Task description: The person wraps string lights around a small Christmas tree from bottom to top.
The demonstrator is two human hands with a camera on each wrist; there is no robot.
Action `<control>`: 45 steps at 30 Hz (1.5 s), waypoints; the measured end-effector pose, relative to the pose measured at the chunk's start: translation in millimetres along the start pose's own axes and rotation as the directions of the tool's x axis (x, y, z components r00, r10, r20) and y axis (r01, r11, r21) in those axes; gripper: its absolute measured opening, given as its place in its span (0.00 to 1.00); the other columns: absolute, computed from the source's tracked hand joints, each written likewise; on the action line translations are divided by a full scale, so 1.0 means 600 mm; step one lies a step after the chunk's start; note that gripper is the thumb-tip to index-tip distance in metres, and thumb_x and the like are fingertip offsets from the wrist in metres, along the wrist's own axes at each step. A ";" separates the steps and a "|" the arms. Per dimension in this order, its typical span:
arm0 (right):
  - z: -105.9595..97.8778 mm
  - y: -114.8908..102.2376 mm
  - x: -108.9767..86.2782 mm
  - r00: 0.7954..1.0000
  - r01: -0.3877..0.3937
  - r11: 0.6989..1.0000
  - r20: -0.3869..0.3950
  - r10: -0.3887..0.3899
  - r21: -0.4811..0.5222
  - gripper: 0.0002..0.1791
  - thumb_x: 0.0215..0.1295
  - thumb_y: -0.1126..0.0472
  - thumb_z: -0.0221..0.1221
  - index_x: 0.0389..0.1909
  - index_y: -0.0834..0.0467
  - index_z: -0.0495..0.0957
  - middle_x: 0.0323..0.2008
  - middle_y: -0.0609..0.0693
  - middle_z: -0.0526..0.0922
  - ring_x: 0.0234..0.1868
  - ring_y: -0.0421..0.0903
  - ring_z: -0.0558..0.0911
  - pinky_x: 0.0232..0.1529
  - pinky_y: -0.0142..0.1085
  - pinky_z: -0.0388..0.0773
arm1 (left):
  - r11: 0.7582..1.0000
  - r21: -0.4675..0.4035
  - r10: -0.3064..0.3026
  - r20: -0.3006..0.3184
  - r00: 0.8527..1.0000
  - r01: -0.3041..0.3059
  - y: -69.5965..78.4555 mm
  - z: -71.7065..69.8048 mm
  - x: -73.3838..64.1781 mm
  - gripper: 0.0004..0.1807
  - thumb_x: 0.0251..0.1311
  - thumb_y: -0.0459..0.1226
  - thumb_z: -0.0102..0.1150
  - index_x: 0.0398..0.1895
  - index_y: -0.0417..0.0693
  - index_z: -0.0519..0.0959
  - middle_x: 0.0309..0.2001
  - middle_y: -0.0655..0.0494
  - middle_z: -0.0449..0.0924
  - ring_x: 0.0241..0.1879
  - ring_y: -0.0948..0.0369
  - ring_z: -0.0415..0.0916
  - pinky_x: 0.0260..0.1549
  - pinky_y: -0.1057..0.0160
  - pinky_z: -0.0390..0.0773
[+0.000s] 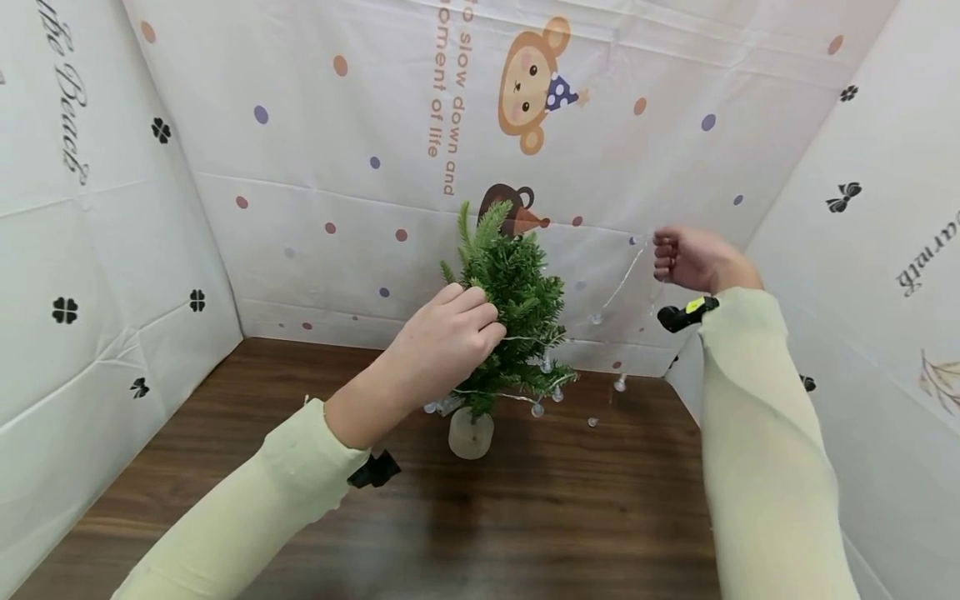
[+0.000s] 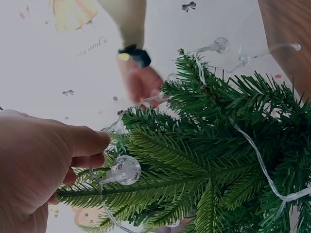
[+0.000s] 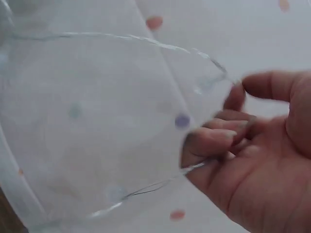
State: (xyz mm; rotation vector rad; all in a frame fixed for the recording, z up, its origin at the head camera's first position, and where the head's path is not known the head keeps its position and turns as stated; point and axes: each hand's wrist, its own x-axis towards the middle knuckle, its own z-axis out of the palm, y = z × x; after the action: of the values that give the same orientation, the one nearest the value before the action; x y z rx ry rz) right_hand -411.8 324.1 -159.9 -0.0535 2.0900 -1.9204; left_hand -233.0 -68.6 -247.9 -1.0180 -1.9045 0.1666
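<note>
A dark wood-grain desk (image 1: 600,517) meets three white patterned sheets: a back one (image 1: 420,208) with coloured dots, sideways lettering (image 1: 454,100) and a cartoon monkey (image 1: 521,87), and left (image 1: 112,233) and right (image 1: 862,283) ones with black motifs and script. Soft light brightens the creased fabric.

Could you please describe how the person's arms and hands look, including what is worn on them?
The left hand and right hand wear no gloves. The left sleeve and right sleeve are long, plain and pale yellow-green. A small black left-wrist device shows by one cuff; the black right-wrist device carries a bright yellow patch.
</note>
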 end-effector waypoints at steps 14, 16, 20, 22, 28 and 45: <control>0.122 -0.078 0.041 0.910 0.159 0.987 -0.391 -0.141 0.015 0.11 0.74 0.59 0.60 0.49 0.61 0.82 0.32 0.47 0.80 0.30 0.44 0.68 0.31 0.35 0.70 | 0.999 -0.036 0.013 -0.009 1.000 -0.013 0.000 0.004 -0.002 0.06 0.67 0.34 0.64 0.32 0.51 0.86 0.31 0.60 0.80 0.34 0.58 0.67 0.37 0.60 0.62; 0.139 -0.085 0.046 0.909 0.149 0.989 -0.393 -0.139 -0.005 0.11 0.74 0.59 0.60 0.50 0.61 0.82 0.32 0.47 0.81 0.30 0.44 0.69 0.31 0.34 0.71 | 0.997 -0.069 0.021 -0.006 1.000 -0.021 -0.002 0.003 -0.003 0.04 0.65 0.37 0.67 0.32 0.52 0.86 0.30 0.61 0.79 0.34 0.58 0.67 0.37 0.60 0.63; 0.169 -0.097 0.054 0.910 0.128 0.988 -0.387 -0.150 -0.080 0.15 0.75 0.57 0.59 0.55 0.61 0.82 0.33 0.47 0.83 0.30 0.44 0.69 0.31 0.34 0.70 | 0.979 -0.198 0.038 -0.042 0.998 -0.046 -0.015 -0.001 0.000 0.06 0.63 0.42 0.70 0.34 0.51 0.86 0.32 0.61 0.80 0.35 0.57 0.69 0.38 0.60 0.64; 0.183 -0.102 0.056 0.909 0.120 0.982 -0.382 -0.168 -0.145 0.17 0.76 0.56 0.58 0.58 0.60 0.81 0.34 0.47 0.83 0.30 0.44 0.68 0.30 0.33 0.70 | 0.954 -0.296 0.020 -0.097 0.995 -0.048 -0.028 -0.004 0.005 0.07 0.63 0.42 0.70 0.35 0.49 0.86 0.32 0.60 0.81 0.35 0.57 0.69 0.37 0.60 0.65; 0.221 -0.119 0.062 0.910 0.082 0.913 -0.343 -0.231 -0.400 0.19 0.77 0.53 0.56 0.60 0.58 0.81 0.30 0.44 0.83 0.25 0.42 0.69 0.26 0.33 0.69 | 0.810 -0.575 -0.246 -0.159 0.956 0.113 -0.107 -0.010 0.035 0.05 0.66 0.32 0.63 0.37 0.38 0.85 0.33 0.50 0.86 0.34 0.55 0.75 0.41 0.60 0.72; 0.307 -0.154 0.083 0.953 0.088 0.626 -0.119 -0.280 -0.775 0.19 0.75 0.48 0.58 0.61 0.50 0.83 0.22 0.41 0.75 0.20 0.39 0.65 0.24 0.34 0.64 | 0.423 -0.524 -0.587 0.463 0.664 0.739 -0.252 0.085 0.166 0.18 0.80 0.45 0.47 0.54 0.43 0.81 0.46 0.51 0.81 0.40 0.60 0.74 0.42 0.66 0.75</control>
State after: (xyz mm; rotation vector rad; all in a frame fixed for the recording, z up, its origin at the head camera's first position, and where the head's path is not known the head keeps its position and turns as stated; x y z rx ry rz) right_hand -430.4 124.5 -90.5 -0.2497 3.0245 -0.9899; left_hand -382.5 -81.3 -134.5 -0.5708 -2.5009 -1.0332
